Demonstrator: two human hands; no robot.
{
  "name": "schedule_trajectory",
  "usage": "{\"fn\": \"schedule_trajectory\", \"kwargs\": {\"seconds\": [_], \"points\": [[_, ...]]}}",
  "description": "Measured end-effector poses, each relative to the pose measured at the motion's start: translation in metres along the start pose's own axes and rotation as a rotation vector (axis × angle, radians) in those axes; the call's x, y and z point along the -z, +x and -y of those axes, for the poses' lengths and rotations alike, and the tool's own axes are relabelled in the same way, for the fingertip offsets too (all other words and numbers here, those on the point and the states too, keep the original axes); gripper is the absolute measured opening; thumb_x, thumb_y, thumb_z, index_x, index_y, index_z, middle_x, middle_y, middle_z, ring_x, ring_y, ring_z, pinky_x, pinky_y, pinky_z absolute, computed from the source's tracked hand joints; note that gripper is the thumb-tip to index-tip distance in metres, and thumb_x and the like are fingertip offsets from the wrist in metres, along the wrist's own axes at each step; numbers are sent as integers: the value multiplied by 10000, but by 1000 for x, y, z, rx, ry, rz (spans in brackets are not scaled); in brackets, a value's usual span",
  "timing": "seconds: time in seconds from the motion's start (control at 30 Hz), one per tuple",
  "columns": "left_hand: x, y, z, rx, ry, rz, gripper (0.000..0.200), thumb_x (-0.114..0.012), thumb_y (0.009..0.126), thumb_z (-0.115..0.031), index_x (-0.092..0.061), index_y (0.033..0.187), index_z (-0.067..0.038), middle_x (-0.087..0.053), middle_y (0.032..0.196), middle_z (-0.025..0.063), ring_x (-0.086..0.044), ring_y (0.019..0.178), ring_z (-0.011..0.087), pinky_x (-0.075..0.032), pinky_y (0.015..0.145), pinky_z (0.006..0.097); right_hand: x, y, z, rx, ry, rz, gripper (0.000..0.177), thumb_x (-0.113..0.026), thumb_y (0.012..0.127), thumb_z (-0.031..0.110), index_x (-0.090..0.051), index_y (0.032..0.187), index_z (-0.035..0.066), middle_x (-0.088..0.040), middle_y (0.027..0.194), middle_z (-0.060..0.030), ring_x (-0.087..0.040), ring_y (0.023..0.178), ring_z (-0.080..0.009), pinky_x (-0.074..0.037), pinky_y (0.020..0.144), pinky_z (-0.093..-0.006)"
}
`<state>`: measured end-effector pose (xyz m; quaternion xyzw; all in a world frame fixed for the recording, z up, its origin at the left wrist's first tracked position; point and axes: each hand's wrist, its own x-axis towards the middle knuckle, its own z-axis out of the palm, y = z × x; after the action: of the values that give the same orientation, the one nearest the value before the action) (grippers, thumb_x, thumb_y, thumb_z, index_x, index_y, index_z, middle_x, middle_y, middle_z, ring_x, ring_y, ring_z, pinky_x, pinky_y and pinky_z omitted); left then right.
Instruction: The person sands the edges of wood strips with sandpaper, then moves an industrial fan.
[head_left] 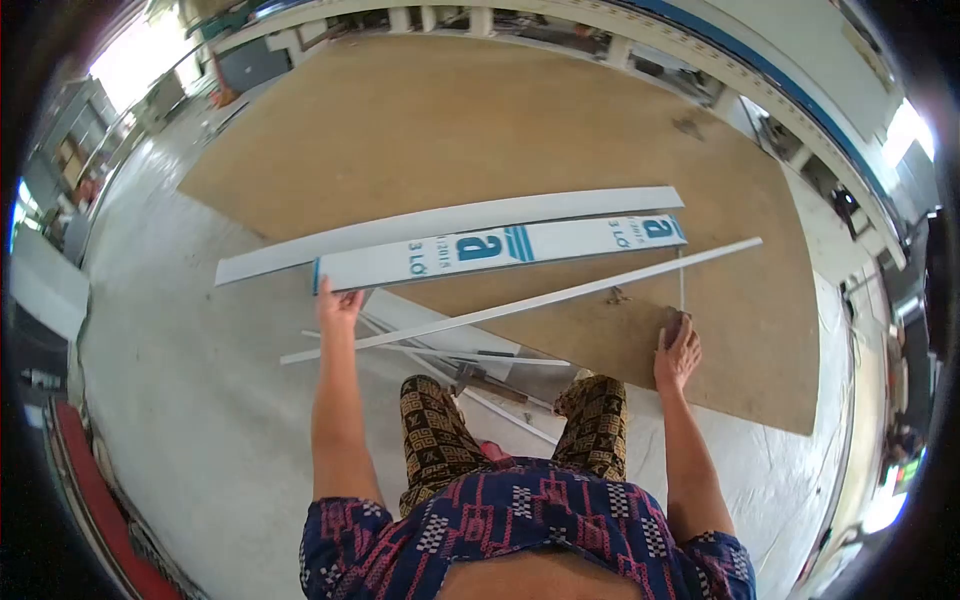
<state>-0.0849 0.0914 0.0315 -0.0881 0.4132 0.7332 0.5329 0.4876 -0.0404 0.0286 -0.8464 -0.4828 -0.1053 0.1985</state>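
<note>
My left hand (pixel 340 303) grips the left end of a long white panel strip (pixel 385 263) printed with blue letters, thumb on its face and fingers at the lower edge. On the right, my right hand (pixel 679 357) is closed around a dark tape measure (pixel 675 322). From it a thin pale blade (pixel 682 280) runs up to the panel strip's right end. Behind the printed strip lies a plain white strip (pixel 450 221). A narrow white bar (pixel 530 306) slants between my hands, in front of the printed strip.
A large brown board (pixel 480 120) lies under the strips. By my legs are a white offcut (pixel 425 325), several thin strips (pixel 510 415) and a dark tool (pixel 465 375) on the grey floor (pixel 220 400). A long machine frame (pixel 760 65) borders the far side.
</note>
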Motion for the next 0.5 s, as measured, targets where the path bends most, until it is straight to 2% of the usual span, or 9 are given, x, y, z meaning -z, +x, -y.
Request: {"fn": "schedule_trajectory", "kwargs": {"seconds": [0.1, 0.2, 0.3, 0.33, 0.43, 0.47, 0.5], "points": [[1, -12, -16, -71, 61, 87, 339, -630, 770, -291, -522, 1000, -67, -561, 970, 75, -534, 918, 214, -480, 799, 414, 3, -2, 1, -3, 0, 8, 547, -522, 846, 300, -288, 1312, 131, -439, 1176, -175, -382, 1126, -334, -266, 958, -457], [-11, -46, -33, -69, -19, 244, 289, -638, 751, -250, -543, 969, -87, -582, 929, 63, -549, 852, 195, -494, 732, 386, -3, -4, -5, 30, 32, -15, 542, -508, 854, 278, -286, 1315, 100, -445, 1153, -171, -392, 1108, -328, -251, 965, -454], [-22, -100, -49, -114, 49, 557, 287, -632, 739, -215, -544, 982, -91, -589, 945, 65, -555, 850, 201, -489, 655, 364, 2, -3, -2, 16, 42, 2, 539, -506, 855, 272, -290, 1318, 97, -446, 1151, -168, -392, 1108, -323, -242, 969, -451], [-27, -114, -52, -148, 55, 574, 289, -621, 745, -209, -545, 986, -68, -584, 977, 78, -561, 847, 216, -494, 617, 370, 3, -4, 0, 12, 36, 5, 539, -506, 855, 270, -292, 1319, 99, -446, 1150, -167, -391, 1110, -322, -240, 970, -450], [-29, -146, -56, -208, 134, 752, 310, -598, 758, -214, -533, 1022, -64, -584, 1005, 88, -558, 893, 228, -492, 600, 367, 0, -5, -6, 20, 63, 13, 526, -503, 856, 264, -303, 1324, 129, -445, 1160, -152, -405, 1098, -306, -246, 968, -443], [-21, -141, -61, -182, 169, 852, 394, -583, 766, -222, -491, 1113, -59, -556, 1088, 110, -535, 972, 257, -484, 656, 407, -4, -5, -9, 14, 115, -11, 500, -497, 859, 255, -328, 1313, 136, -448, 1159, -148, -414, 1088, -300, -255, 965, -435], [-19, -151, -58, -201, 166, 848, 420, -580, 767, -221, -471, 1138, -55, -542, 1113, 116, -525, 993, 264, -477, 682, 424, -9, -4, -12, 7, 166, -35, 474, -492, 862, 245, -352, 1303, 142, -452, 1159, -143, -422, 1077, -295, -264, 961, -426]]}}
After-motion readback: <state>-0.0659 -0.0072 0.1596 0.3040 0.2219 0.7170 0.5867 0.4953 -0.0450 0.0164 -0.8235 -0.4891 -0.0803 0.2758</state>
